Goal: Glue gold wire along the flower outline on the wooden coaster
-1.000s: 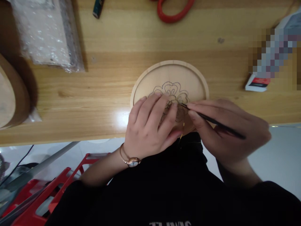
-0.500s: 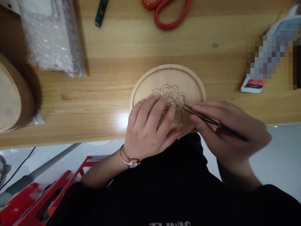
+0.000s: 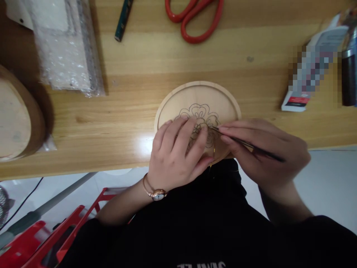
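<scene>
A round wooden plate [image 3: 225, 100] with a flower outline drawn on it lies at the near edge of the wooden table [image 3: 167, 67]. My left hand [image 3: 177, 152] rests on the plate's near part with curled fingers, pressing on the drawing; a thin yellow wire shows beside its thumb. My right hand [image 3: 264, 152] pinches thin black tweezers [image 3: 248, 145], whose tips touch the flower lines next to my left fingertips. A watch sits on my left wrist.
Red-handled scissors [image 3: 195, 18] and a dark green pen [image 3: 122, 20] lie at the far edge. A bubble-wrapped pack [image 3: 64, 48] lies at the far left, a wooden round [image 3: 16, 119] at the left edge, a small box [image 3: 295, 100] at the right. Red stools [image 3: 41, 238] stand below.
The view has shifted a little, so the things on the table sit lower in the picture. Both hands stay on the plate, the tweezer tips shifting slightly over the drawing.
</scene>
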The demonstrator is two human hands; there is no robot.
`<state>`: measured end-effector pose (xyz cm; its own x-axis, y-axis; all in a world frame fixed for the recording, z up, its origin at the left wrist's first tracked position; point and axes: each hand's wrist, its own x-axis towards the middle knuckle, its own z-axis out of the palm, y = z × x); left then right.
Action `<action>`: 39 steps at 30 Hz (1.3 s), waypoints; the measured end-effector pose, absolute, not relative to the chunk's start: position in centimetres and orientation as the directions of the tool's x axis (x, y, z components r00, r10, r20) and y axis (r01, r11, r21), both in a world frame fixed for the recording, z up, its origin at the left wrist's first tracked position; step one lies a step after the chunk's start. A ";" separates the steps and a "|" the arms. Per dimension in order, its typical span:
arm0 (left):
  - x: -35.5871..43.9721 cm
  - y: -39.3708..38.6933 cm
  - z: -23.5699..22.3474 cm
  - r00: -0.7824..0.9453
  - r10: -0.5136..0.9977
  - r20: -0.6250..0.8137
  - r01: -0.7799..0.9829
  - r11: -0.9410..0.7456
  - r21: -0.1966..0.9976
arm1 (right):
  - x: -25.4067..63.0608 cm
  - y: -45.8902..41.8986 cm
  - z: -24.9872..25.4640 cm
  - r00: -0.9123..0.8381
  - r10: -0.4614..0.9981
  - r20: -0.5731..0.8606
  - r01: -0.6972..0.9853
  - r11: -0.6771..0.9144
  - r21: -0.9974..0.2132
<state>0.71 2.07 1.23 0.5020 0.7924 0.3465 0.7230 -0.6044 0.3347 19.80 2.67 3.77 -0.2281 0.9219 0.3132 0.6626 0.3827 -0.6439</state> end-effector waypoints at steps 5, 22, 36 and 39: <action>0.8 2.1 1.3 0.504 0.796 0.335 0.728 -0.600 0.331 | 19.8 2.7 3.8 -0.250 0.915 0.317 0.632 0.402 -0.663; 0.9 2.1 1.5 0.517 0.790 0.329 0.744 -0.605 0.285 | 20.0 3.0 3.7 -0.260 0.904 0.339 0.631 0.425 -0.649; 0.9 2.2 1.4 0.522 0.784 0.336 0.734 -0.614 0.292 | 20.3 3.4 3.8 -0.269 0.909 0.320 0.631 0.417 -0.654; 0.9 2.2 1.4 0.517 0.788 0.335 0.737 -0.609 0.293 | 20.3 3.4 3.9 -0.273 0.910 0.312 0.625 0.414 -0.662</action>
